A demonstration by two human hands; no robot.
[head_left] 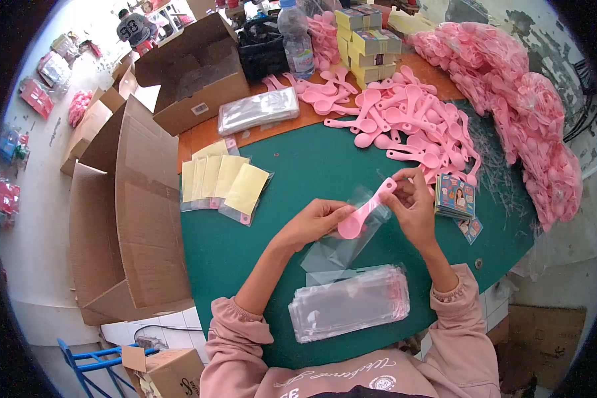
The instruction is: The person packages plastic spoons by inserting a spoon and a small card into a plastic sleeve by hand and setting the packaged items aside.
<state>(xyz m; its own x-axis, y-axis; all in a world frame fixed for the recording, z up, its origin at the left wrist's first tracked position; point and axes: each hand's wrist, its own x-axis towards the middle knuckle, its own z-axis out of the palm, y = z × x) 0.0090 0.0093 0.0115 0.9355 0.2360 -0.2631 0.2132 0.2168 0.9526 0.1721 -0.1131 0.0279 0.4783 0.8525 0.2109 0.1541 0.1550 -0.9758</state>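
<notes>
A pink plastic spoon [367,211] is held above the green table, its bowl toward me and to the left. My right hand [412,202] pinches the end of its handle. My left hand [322,222] is closed at the spoon's bowl and grips a clear plastic bag [331,252], which hangs below and behind the spoon. Whether the spoon is inside the bag or in front of it I cannot tell. Just below lies a stack of clear plastic bags [348,305]. To the right of my right hand is a stack of printed cards [455,196], with loose cards [471,229] beside it.
A heap of pink spoons [418,123] covers the table's far side, beside a large sack of spoons [511,99]. Bagged yellow cards [222,179] lie at left. Behind stand a bag pack [259,109], a water bottle [296,43] and card bundles [371,46]. Cardboard boxes [149,205] line the left edge.
</notes>
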